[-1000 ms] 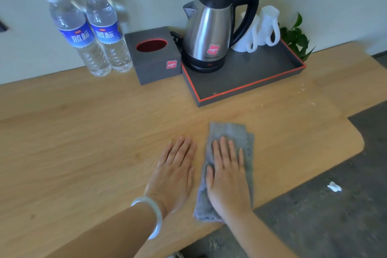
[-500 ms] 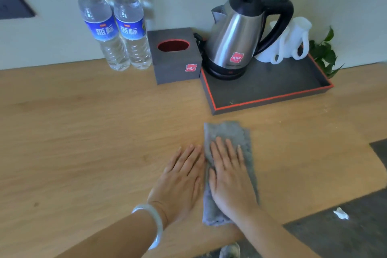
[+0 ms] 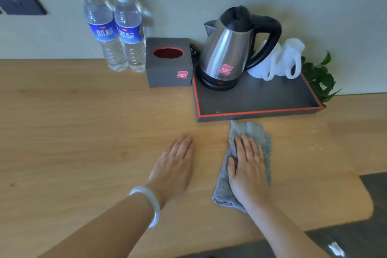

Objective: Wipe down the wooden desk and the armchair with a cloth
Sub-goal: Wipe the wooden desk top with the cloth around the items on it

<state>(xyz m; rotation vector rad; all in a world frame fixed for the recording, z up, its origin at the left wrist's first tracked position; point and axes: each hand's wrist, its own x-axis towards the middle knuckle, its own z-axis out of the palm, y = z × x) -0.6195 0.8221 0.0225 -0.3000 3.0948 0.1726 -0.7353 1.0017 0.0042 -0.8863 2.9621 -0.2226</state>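
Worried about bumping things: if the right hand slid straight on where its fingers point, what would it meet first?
Probably the tray, at its front wall; the cloth under the right hand nearly touches it.
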